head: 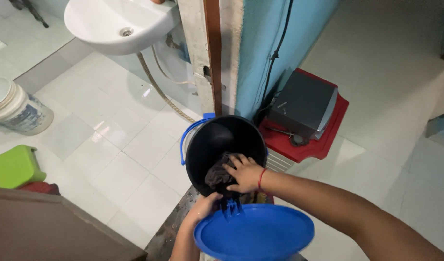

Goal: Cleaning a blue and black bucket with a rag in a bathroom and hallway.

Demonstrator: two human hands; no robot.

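Nearest to me, my left hand (202,207) grips the rim of a round blue lid (254,233), holding it tipped open just in front of the black bucket (217,140). My right hand (244,173), a red thread at its wrist, reaches over the bucket's near rim with fingers spread and pressed onto a dark grey cloth (218,175) that lies bunched inside the bucket against its near wall. A blue handle (186,137) curves along the bucket's left side.

I judge I am mid-step, handling the cloth at the bucket's mouth; whichever way it goes, the next move calls for a firm pinch on the fabric while the lid stays clear.

Right of the bucket, a grey box (304,104) sits on a red stool (328,140). Beyond the bucket stands a blue wall post (260,48), with a white basin (111,24) up and to the left. Far left of the bucket are a white pail (19,113) and a green block (14,166) on the tiled floor (111,145).

The bucket's bottom is dark and unreadable, the lid hides what stands below it, and whether my right fingers truly clasp the cloth I cannot tell.
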